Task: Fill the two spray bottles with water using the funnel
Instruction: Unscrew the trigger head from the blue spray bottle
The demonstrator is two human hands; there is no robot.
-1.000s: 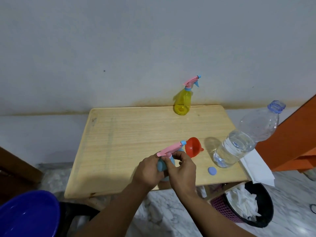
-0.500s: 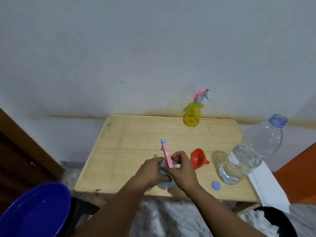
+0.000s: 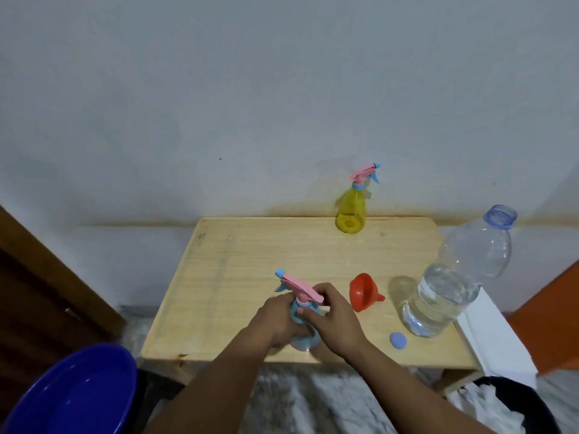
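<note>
A blue spray bottle (image 3: 305, 341) stands near the front edge of the wooden table (image 3: 250, 255). My left hand (image 3: 275, 321) grips its body. My right hand (image 3: 336, 321) holds its neck under the pink spray head (image 3: 300, 286), whose nozzle points left. A red funnel (image 3: 360, 292) lies on its side just right of my hands. A yellow spray bottle (image 3: 351, 211) with a pink head stands at the back edge by the wall. A large clear water bottle (image 3: 454, 283), uncapped and partly full, stands at the right, with its blue cap (image 3: 398, 340) lying in front of it.
A blue basin (image 3: 72, 393) sits low at the left. At the lower right is a black bin (image 3: 513, 405) with white paper in it. A white sheet (image 3: 495, 339) hangs off the table's right edge. A dark wooden door frame is on the left, an orange surface on the right.
The spray head has turned: its nozzle pointed right, then away, and now points left. Both hands stayed on the blue bottle. The view shifted, so the table sits lower and further right.
</note>
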